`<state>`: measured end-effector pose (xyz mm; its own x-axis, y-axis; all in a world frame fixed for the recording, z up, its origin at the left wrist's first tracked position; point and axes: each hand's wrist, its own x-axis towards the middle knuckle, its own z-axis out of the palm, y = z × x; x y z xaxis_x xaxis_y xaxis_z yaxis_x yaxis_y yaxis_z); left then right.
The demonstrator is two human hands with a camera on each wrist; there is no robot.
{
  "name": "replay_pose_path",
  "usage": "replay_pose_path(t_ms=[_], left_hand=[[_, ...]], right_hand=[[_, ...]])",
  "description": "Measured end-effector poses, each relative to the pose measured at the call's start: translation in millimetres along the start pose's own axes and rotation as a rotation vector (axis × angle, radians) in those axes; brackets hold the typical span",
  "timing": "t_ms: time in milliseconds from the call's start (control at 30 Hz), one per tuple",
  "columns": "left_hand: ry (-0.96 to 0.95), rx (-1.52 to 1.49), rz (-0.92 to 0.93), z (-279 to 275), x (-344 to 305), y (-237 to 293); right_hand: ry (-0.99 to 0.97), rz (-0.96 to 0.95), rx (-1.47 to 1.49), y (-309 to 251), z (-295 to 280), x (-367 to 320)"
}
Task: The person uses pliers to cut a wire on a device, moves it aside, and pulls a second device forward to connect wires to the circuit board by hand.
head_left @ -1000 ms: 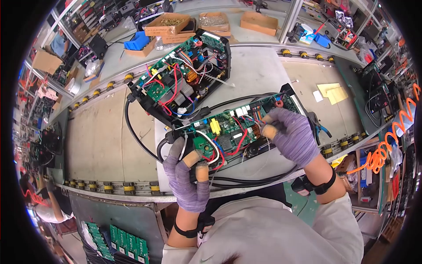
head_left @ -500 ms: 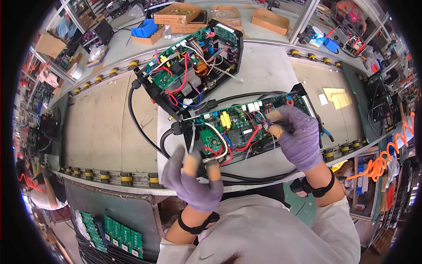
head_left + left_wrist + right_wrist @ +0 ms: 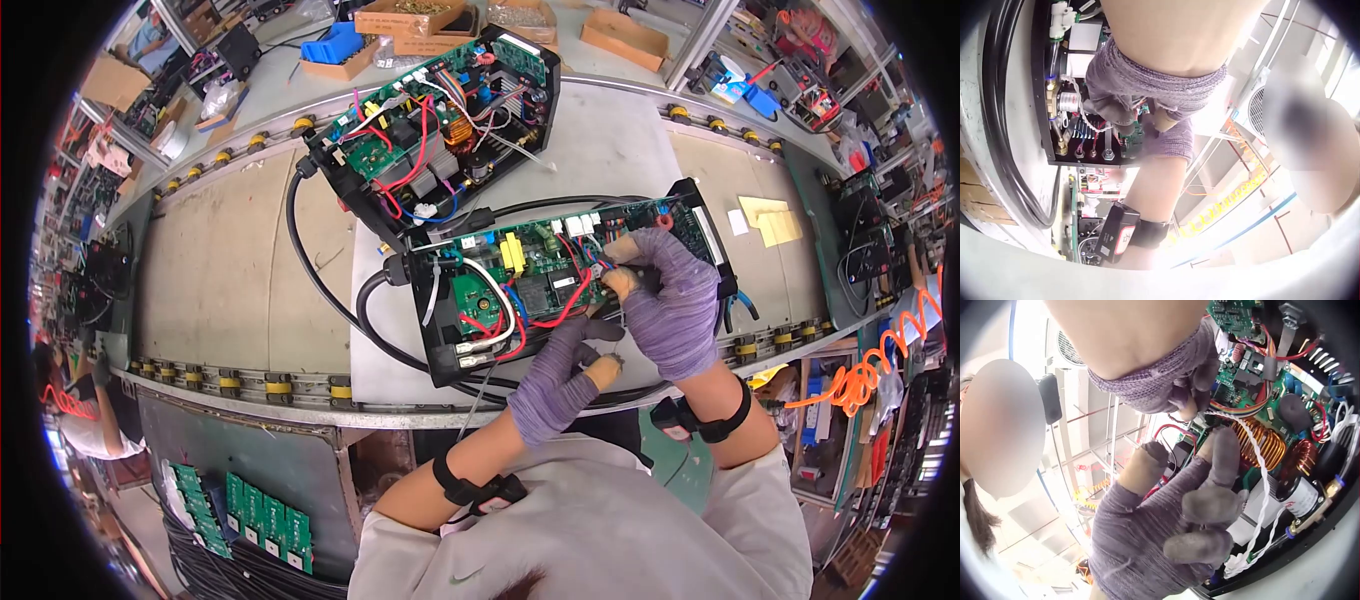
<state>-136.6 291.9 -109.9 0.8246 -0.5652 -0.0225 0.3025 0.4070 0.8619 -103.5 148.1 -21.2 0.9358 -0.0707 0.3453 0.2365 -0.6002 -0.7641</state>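
An opened black device with a green circuit board (image 3: 480,290) lies at the bench's near side. At the wires right of its middle, my right hand (image 3: 675,305) pinches a thin white twisted wire (image 3: 1260,450) between thumb and finger; that hand is at the top in the right wrist view (image 3: 1154,381). My left hand (image 3: 560,385) is at the device's near edge, fingers loosely extended and spread from the thumb, holding nothing visible. The right wrist view shows the left hand (image 3: 1160,531) beside a copper coil (image 3: 1263,444). Purple gloves with bare fingertips cover both hands.
A second opened device (image 3: 430,130) stands behind the first. Black cables (image 3: 345,310) loop at the left and along the near edge. Yellow papers (image 3: 770,220) lie at the right. Cardboard boxes (image 3: 625,40) stand on the far shelf.
My left hand has left the white tie at the device's left end and moved right along the near edge, towards my right hand. My right hand stays at the wires.
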Motion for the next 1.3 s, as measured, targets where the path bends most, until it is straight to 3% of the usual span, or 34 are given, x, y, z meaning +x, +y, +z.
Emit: replay_pose_path(t_ms=[133, 233, 333, 433, 500, 600, 733, 867, 1000, 1033, 1133, 1300], left_hand=[[-0.099, -0.266, -0.067, 4.6, 5.5, 7.3], [-0.125, -0.3, -0.169, 4.0, 5.8, 10.3], [-0.129, -0.35, -0.017, 6.0, 14.9, -16.0], [-0.146, -0.368, -0.04, 1.6, 12.8, -20.0], [-0.164, -0.277, -0.04, -1.8, 12.6, -7.8], [-0.201, -0.206, -0.069, -7.0, 10.7, 2.5], [-0.178, -0.235, -0.045, -6.8, 6.3, 4.5], [-0.164, -0.224, -0.117, -9.7, 7.3, -1.9], [-0.138, -0.132, -0.079, -13.7, 6.5, -5.2], [-0.122, -0.101, -0.07, -12.4, 4.5, -4.9], [-0.065, 0.108, 0.032, -6.8, -5.1, -9.3], [-0.057, 0.214, 0.026, -5.8, -10.4, -14.5]], right_hand=[[-0.034, -0.036, -0.055, -4.8, -1.5, 1.8], [-0.033, 0.011, -0.037, -10.3, -1.6, 4.5], [-0.032, 0.027, -0.098, -17.9, 2.2, 6.1], [-0.076, -0.018, -0.192, -21.5, 3.4, 6.6], [-0.149, 0.016, -0.198, -25.3, -3.3, 11.2], [-0.104, 0.108, 0.078, -27.1, -9.4, 7.5], [0.056, 0.197, 0.048, -6.7, -15.2, -19.5], [0.029, 0.31, -0.001, 10.7, -14.3, -33.2], [-0.051, 0.116, 0.153, 5.5, -16.3, -35.5], [-0.135, 0.14, 0.034, 7.3, -18.4, -34.8], [-0.151, 0.117, -0.117, 16.1, -7.9, -30.3], [-0.169, 0.638, 0.502, 11.8, -0.9, -18.9]])
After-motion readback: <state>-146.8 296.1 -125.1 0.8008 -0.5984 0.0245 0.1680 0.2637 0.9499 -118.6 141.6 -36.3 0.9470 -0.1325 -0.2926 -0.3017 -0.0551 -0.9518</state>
